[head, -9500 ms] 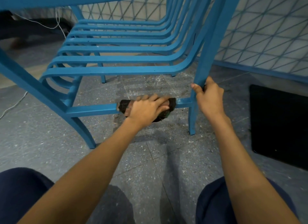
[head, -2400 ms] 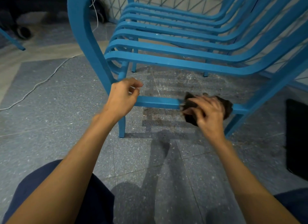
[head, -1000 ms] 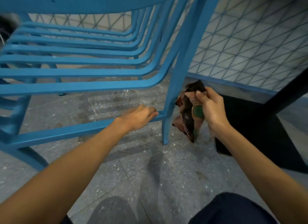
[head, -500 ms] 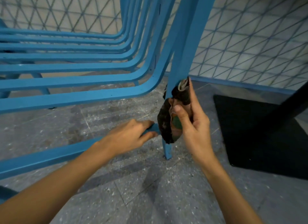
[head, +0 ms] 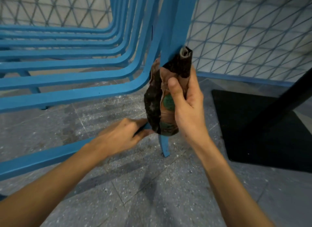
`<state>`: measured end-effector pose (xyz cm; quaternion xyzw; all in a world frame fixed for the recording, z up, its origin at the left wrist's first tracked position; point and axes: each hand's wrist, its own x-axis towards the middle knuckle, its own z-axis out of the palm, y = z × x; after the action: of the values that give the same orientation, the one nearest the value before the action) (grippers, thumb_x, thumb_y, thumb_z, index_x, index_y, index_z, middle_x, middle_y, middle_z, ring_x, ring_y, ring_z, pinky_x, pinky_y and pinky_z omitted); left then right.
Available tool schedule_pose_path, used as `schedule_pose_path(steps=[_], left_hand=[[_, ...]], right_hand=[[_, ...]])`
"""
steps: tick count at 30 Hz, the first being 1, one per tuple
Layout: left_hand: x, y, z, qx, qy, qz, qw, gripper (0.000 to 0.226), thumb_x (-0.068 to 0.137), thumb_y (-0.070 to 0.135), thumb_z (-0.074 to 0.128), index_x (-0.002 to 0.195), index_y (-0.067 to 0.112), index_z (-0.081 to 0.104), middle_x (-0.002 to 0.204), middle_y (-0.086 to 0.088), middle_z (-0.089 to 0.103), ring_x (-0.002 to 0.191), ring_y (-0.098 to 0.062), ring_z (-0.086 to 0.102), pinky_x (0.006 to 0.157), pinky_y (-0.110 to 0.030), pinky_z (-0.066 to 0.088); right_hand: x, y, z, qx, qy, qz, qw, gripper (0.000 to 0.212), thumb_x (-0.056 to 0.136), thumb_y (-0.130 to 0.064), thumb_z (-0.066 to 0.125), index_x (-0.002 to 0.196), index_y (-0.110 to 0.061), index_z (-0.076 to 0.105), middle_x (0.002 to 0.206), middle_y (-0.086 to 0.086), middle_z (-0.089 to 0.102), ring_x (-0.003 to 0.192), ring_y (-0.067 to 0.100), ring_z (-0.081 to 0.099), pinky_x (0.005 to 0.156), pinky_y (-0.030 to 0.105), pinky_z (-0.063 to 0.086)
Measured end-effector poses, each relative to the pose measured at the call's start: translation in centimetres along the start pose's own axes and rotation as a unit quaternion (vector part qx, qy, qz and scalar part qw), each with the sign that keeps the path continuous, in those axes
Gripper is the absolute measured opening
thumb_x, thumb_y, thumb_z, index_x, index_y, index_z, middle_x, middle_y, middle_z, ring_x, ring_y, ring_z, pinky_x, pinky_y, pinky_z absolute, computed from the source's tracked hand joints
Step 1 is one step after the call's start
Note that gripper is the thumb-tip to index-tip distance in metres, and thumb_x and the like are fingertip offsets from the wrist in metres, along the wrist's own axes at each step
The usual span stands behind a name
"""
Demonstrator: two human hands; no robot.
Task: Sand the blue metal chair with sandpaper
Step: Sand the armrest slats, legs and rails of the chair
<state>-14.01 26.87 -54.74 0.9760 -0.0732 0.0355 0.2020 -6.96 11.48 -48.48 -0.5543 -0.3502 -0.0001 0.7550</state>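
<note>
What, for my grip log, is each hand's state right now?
Left hand: closed, gripping the blue metal chair's lower crossbar.
Right hand: closed, holding the crumpled dark brown sandpaper sheet against the blue chair leg.

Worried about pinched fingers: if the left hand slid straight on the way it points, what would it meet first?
The left hand would probably meet the hanging lower end of the sandpaper, with the chair leg just behind it. The gap looks tiny, though depth is unclear.

Workshop-like room: speckled tile floor (head: 152, 201), mesh-patterned wall (head: 244, 32).
</note>
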Motion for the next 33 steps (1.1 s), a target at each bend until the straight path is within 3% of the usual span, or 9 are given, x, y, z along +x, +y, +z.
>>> schedule_pose_path(steps=[4, 7, 11, 17, 21, 27, 29, 31, 33], left_hand=[[-0.3, -0.5, 0.4, 0.010, 0.002, -0.004, 1.000, 0.016, 0.095, 0.037, 0.044, 0.085, 0.025, 0.049, 0.067, 0.000, 0.061, 0.051, -0.014, 0.056, 0.053, -0.042, 0.050], [-0.3, -1.0, 0.5, 0.017, 0.011, -0.003, 1.000, 0.038, 0.094, 0.051, 0.034, 0.110, 0.022, 0.054, 0.068, 0.004, 0.059, 0.052, -0.011, 0.055, 0.053, -0.040, 0.050], [-0.4, -1.0, 0.5, 0.020, 0.005, -0.007, 1.000, 0.051, 0.091, 0.061, 0.027, 0.117, 0.026, 0.053, 0.065, 0.004, 0.058, 0.050, -0.010, 0.054, 0.051, -0.038, 0.050], [-0.4, -0.5, 0.1, 0.012, 0.010, -0.020, 1.000, 0.037, 0.094, 0.049, 0.038, 0.104, 0.020, 0.059, 0.060, 0.001, 0.058, 0.045, -0.010, 0.053, 0.047, -0.037, 0.049], [-0.3, 0.1, 0.1, 0.012, 0.012, -0.047, 0.999, 0.026, 0.091, 0.030, 0.052, 0.067, 0.021, 0.048, 0.055, 0.001, 0.053, 0.046, -0.013, 0.052, 0.045, -0.030, 0.043], [-0.2, 0.0, 0.1, 0.010, -0.008, -0.034, 0.999, 0.005, 0.092, 0.022, 0.053, 0.096, 0.020, 0.055, 0.062, 0.004, 0.057, 0.049, -0.011, 0.055, 0.048, -0.033, 0.046], [-0.2, -0.2, 0.2, 0.017, 0.003, -0.031, 0.999, 0.022, 0.093, 0.021, 0.052, 0.114, 0.017, 0.057, 0.063, 0.001, 0.059, 0.048, -0.013, 0.055, 0.047, -0.038, 0.048], [-0.3, -0.3, 0.2, 0.020, 0.008, -0.032, 0.999, 0.032, 0.093, 0.030, 0.049, 0.122, 0.018, 0.055, 0.065, 0.000, 0.061, 0.047, -0.011, 0.054, 0.046, -0.037, 0.048], [-0.3, -0.5, 0.2, 0.020, 0.007, -0.019, 1.000, 0.042, 0.090, 0.047, 0.042, 0.122, 0.023, 0.054, 0.068, 0.002, 0.062, 0.048, -0.007, 0.053, 0.048, -0.034, 0.048]], right_hand=[[-2.9, 3.9, -1.6, -0.029, -0.021, 0.058, 0.998, 0.036, 0.094, -0.011, 0.049, 0.130, -0.008, 0.047, 0.112, -0.010, 0.068, 0.111, 0.005, 0.061, 0.093, 0.019, 0.046], [-6.4, 8.1, -3.1, -0.084, -0.046, 0.156, 0.983, 0.030, 0.094, -0.013, 0.050, 0.122, -0.023, 0.053, 0.111, -0.021, 0.068, 0.109, 0.001, 0.061, 0.090, 0.015, 0.045], [-8.8, 10.7, -5.0, -0.133, -0.060, 0.237, 0.961, 0.029, 0.096, -0.007, 0.049, 0.116, -0.027, 0.056, 0.099, -0.026, 0.069, 0.098, -0.007, 0.062, 0.083, 0.009, 0.044], [-3.9, 4.5, -1.7, -0.043, -0.003, 0.087, 0.995, 0.032, 0.097, -0.009, 0.046, 0.127, -0.018, 0.052, 0.111, -0.013, 0.066, 0.112, 0.002, 0.059, 0.095, 0.020, 0.045], [-1.9, 3.6, 0.3, -0.030, 0.027, 0.038, 0.998, 0.038, 0.098, -0.013, 0.044, 0.136, -0.013, 0.040, 0.119, -0.008, 0.060, 0.117, 0.007, 0.056, 0.098, 0.024, 0.044], [-6.6, 9.4, -0.1, -0.154, 0.034, 0.111, 0.981, 0.060, 0.091, -0.048, 0.049, 0.142, -0.035, 0.021, 0.140, 0.007, 0.048, 0.129, 0.020, 0.047, 0.105, 0.048, 0.041], [-7.2, 10.1, -0.2, -0.165, 0.058, 0.116, 0.978, 0.061, 0.090, -0.054, 0.045, 0.143, -0.033, 0.024, 0.137, 0.010, 0.052, 0.126, 0.022, 0.051, 0.104, 0.043, 0.043], [-7.6, 10.4, -0.3, -0.175, 0.079, 0.105, 0.976, 0.055, 0.091, -0.043, 0.046, 0.143, -0.030, 0.034, 0.129, 0.011, 0.059, 0.112, 0.016, 0.059, 0.100, 0.023, 0.045], [-8.4, 11.1, -1.5, -0.206, 0.095, 0.114, 0.967, 0.046, 0.091, -0.027, 0.044, 0.135, -0.015, 0.048, 0.102, 0.004, 0.065, 0.088, 0.003, 0.059, 0.080, 0.002, 0.043]])
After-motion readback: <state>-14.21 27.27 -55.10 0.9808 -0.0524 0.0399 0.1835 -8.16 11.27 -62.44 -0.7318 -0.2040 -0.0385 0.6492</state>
